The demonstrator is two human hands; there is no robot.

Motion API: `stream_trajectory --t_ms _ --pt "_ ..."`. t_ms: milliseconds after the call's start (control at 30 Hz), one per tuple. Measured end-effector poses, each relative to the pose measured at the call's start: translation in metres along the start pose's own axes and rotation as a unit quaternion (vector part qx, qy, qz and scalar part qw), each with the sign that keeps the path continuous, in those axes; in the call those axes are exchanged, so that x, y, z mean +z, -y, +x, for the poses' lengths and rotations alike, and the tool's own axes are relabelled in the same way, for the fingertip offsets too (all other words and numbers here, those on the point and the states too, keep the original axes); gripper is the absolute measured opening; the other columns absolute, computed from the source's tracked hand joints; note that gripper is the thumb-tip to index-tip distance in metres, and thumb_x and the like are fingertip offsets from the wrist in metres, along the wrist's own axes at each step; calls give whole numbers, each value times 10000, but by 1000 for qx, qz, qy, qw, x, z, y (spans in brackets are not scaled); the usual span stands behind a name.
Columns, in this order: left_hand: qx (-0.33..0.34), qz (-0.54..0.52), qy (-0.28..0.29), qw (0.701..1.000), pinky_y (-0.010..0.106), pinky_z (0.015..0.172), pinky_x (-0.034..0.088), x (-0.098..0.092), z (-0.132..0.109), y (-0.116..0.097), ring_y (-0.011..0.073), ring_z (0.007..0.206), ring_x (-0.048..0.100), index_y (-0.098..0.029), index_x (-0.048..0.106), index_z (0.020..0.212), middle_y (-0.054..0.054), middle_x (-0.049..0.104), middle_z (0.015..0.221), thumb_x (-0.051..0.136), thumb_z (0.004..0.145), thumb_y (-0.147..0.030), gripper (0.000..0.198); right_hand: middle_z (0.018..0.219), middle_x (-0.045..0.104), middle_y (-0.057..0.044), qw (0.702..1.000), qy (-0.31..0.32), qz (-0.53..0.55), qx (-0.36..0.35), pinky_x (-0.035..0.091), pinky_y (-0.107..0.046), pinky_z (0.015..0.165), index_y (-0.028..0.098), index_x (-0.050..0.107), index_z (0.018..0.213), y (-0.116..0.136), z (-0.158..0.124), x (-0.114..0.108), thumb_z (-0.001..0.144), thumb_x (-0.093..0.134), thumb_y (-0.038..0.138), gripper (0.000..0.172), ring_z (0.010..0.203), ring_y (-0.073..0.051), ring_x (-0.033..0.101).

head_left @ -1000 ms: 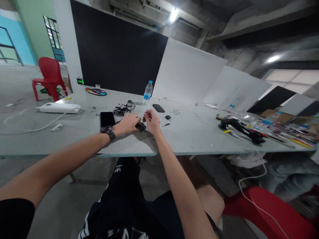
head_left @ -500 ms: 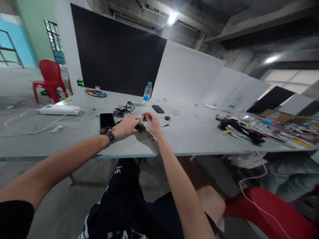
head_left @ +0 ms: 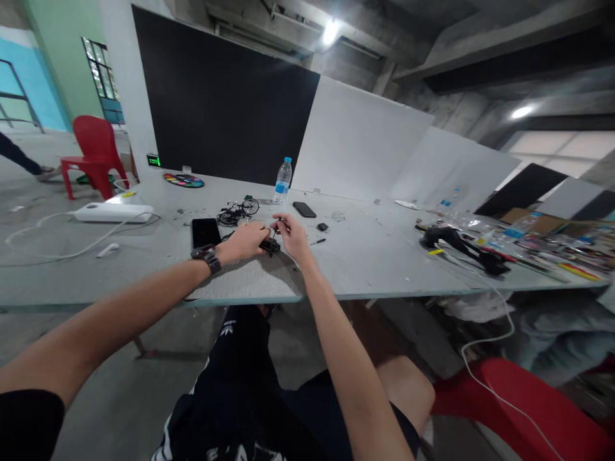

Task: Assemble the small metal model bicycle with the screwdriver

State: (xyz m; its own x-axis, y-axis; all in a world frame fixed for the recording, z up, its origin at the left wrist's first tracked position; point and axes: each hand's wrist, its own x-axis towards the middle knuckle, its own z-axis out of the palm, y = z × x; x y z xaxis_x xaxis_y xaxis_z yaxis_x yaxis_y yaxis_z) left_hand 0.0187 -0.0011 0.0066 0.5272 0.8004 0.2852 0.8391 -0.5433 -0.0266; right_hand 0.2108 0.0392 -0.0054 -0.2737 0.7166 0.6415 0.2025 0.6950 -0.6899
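Note:
My left hand [head_left: 248,239], with a dark watch on its wrist, is closed on a small black part [head_left: 271,246] resting on the grey table. My right hand [head_left: 292,235] pinches a thin dark tool [head_left: 277,225] upright, its lower end at the black part. Just behind my hands stands a black miniature bicycle [head_left: 238,211]. A dark phone [head_left: 205,233] lies beside my left wrist. To the right of my right hand are a small black block [head_left: 322,226] and a thin black stick [head_left: 318,242].
A water bottle [head_left: 283,181] and another dark phone [head_left: 304,209] are farther back. On the left lie a white power strip [head_left: 114,212] with cables and a colourful disc [head_left: 183,180]. A black device [head_left: 464,250] and clutter cover the right side. A person's leg shows at far left.
A person's leg has come into view at the far left. The view has shifted slightly; both my hands keep nearly the same pose at the black part.

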Motion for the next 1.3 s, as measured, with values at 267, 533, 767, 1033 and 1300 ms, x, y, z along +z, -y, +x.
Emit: stream_trajectory --t_ms 267,533,767,1033,1300 --pt "5 -5 -8 1000 416 946 451 1 -1 1 345 1195 628 -193 675 1135 140 695 1262 753 896 -305 275 747 637 11 997 -58 -37 19 534 -304 697 233 649 1016 7 -1 1 879 753 590 396 725 -177 610" --pt "13 -8 -14 1000 404 918 448 0 -1 1 340 1193 636 -194 667 1121 130 708 1230 746 901 -315 263 892 732 -65 1000 -18 -16 4 564 -359 801 241 629 976 5 -1 -1 989 553 707 472 847 -213 699" --pt "15 -1 -16 1000 398 893 451 1 -1 1 335 1181 636 -190 658 1130 132 706 1227 748 900 -303 272 857 703 -67 998 -34 -43 6 536 -322 686 250 553 897 6 -1 -2 922 584 799 551 799 -208 663" --pt "30 -6 -10 999 407 921 489 -5 -2 -1 335 1136 661 -197 695 1096 133 718 1167 722 861 -342 277 836 704 -40 996 -61 -70 13 536 -355 777 251 564 955 6 -2 3 978 525 726 476 797 -214 685" --pt "-112 -52 -104 987 417 1030 517 -61 -2 36 324 1191 665 -175 732 1247 157 728 1295 530 969 -429 428 786 704 -35 994 -66 -80 20 517 -342 730 251 575 955 2 -2 4 1014 524 638 395 739 -211 672"
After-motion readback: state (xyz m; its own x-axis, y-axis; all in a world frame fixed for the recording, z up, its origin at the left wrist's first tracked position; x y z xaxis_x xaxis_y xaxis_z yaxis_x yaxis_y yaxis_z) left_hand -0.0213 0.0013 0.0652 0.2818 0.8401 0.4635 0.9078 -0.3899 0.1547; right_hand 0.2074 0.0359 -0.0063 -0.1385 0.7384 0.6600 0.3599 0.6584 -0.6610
